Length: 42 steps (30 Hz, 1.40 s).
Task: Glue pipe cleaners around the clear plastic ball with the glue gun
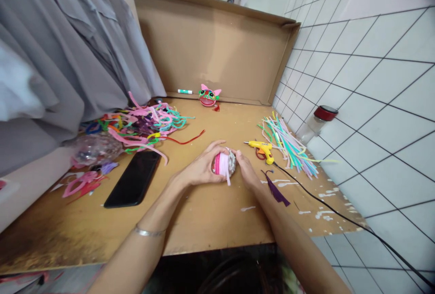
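Note:
Over the middle of the table I hold a small round ball wrapped in bands of deep pink and pale pink pipe cleaner, its right side silvery grey. A loose pale pink end hangs down from its front. My left hand is closed around the left side, thumb below and fingers above. Against the ball's right side lies my right hand, its fingers partly hidden behind the ball. To the right of that hand rests a yellow glue gun, nozzle pointing left. A purple tassel lies below the glue gun.
Pipe cleaners lie in a tangled pile at left and a straight bundle at right. A black phone is left of my hands. A decorated animal head and glue stick sit at the back. A black cord crosses the right side.

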Motion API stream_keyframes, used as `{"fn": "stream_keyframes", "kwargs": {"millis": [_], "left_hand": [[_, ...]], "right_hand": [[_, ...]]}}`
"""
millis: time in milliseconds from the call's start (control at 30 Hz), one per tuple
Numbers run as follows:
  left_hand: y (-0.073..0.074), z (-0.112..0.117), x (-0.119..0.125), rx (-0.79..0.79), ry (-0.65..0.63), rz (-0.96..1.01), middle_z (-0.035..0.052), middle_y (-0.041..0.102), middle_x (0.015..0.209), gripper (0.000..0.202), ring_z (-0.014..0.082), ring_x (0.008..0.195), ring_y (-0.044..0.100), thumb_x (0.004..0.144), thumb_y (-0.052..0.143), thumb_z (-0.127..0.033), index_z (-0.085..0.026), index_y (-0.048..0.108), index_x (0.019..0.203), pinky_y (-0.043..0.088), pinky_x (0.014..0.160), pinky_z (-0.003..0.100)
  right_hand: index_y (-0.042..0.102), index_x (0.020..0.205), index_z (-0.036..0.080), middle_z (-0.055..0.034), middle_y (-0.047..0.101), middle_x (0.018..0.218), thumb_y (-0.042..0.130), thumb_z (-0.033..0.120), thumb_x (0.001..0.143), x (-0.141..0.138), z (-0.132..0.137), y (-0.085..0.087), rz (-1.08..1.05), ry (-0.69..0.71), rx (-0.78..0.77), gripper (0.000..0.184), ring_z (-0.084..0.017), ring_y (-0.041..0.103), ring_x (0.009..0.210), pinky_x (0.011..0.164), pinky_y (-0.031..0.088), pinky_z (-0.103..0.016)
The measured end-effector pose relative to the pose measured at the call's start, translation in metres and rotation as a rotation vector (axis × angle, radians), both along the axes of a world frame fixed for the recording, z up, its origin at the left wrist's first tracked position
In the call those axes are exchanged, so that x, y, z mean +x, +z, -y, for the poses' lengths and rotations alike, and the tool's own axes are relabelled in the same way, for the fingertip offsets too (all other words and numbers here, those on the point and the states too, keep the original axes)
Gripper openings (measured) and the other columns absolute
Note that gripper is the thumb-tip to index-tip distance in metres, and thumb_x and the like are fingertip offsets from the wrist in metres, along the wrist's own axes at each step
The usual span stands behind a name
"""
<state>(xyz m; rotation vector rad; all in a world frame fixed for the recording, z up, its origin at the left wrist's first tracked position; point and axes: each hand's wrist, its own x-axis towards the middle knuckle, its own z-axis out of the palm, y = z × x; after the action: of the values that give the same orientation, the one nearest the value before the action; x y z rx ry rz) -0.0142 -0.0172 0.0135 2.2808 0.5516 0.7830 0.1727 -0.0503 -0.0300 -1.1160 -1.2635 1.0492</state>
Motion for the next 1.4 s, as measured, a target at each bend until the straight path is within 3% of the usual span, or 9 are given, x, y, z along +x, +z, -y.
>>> {"fn": "stream_keyframes", "kwargs": {"millis": [133,267,533,767,1100,1267,1400], "left_hand": [[0.0,-0.001,0.0,0.005,-0.006,0.009,0.0176,0.04,0.14,0.061,0.0349,0.146,0.025,0.062,0.079,-0.02,-0.021,0.049,0.115,0.032,0.114,0.052],[-0.001,-0.001,0.002,0.018,-0.011,0.024,0.0161,0.042,0.139,0.062,0.0341,0.146,0.026,0.061,0.079,-0.019,-0.022,0.049,0.115,0.032,0.114,0.051],[-0.005,-0.004,0.003,0.01,0.002,0.036,0.0167,0.04,0.14,0.065,0.034,0.144,0.029,0.059,0.08,-0.02,-0.021,0.049,0.116,0.031,0.114,0.051],[-0.002,-0.003,0.003,-0.022,0.04,0.03,0.0088,0.053,0.126,0.062,0.0272,0.118,0.054,0.059,0.079,-0.022,-0.021,0.052,0.114,0.042,0.106,0.044],[0.001,-0.001,0.004,-0.082,0.114,0.027,0.0075,0.055,0.122,0.067,0.0266,0.111,0.055,0.056,0.081,-0.029,-0.02,0.052,0.116,0.044,0.102,0.042],[0.004,0.0,0.002,-0.258,0.172,0.037,0.0037,0.059,0.109,0.066,0.0209,0.094,0.057,0.056,0.076,-0.022,-0.018,0.051,0.116,0.049,0.087,0.035],[0.004,0.001,0.002,-0.37,0.113,0.038,0.0003,0.057,0.099,0.061,0.0167,0.085,0.054,0.059,0.075,-0.026,-0.018,0.05,0.114,0.048,0.077,0.028]], "right_hand": [[0.071,0.11,0.021,-0.0075,0.07,0.121,0.043,0.079,0.081,0.0,-0.002,-0.002,0.055,-0.013,-0.025,0.071,-0.028,0.06,0.117,0.108,0.041,-0.044],[0.068,0.118,0.023,-0.008,0.066,0.128,0.044,0.081,0.079,0.0,-0.002,-0.002,0.054,-0.028,0.001,0.073,-0.028,0.058,0.121,0.109,0.041,-0.045],[0.069,0.118,0.027,-0.0063,0.061,0.133,0.038,0.075,0.087,0.002,0.001,0.002,0.143,-0.041,0.165,0.065,-0.025,0.049,0.13,0.114,0.033,-0.041],[0.071,0.114,0.027,-0.0056,0.06,0.133,0.041,0.069,0.09,0.004,-0.001,-0.006,0.102,-0.045,0.254,0.057,-0.024,0.049,0.129,0.115,0.032,-0.041],[0.062,0.122,0.025,-0.0057,0.062,0.134,0.049,0.071,0.085,0.002,-0.01,-0.022,-0.14,0.028,0.08,0.061,-0.025,0.053,0.128,0.113,0.036,-0.045],[0.064,0.121,0.024,-0.0075,0.063,0.132,0.048,0.076,0.082,-0.002,-0.007,-0.016,-0.153,0.019,0.021,0.067,-0.026,0.055,0.127,0.113,0.037,-0.045],[0.066,0.118,0.024,-0.0077,0.067,0.126,0.048,0.077,0.081,-0.001,-0.002,-0.009,-0.175,0.048,-0.029,0.068,-0.027,0.057,0.123,0.109,0.041,-0.045]]}}
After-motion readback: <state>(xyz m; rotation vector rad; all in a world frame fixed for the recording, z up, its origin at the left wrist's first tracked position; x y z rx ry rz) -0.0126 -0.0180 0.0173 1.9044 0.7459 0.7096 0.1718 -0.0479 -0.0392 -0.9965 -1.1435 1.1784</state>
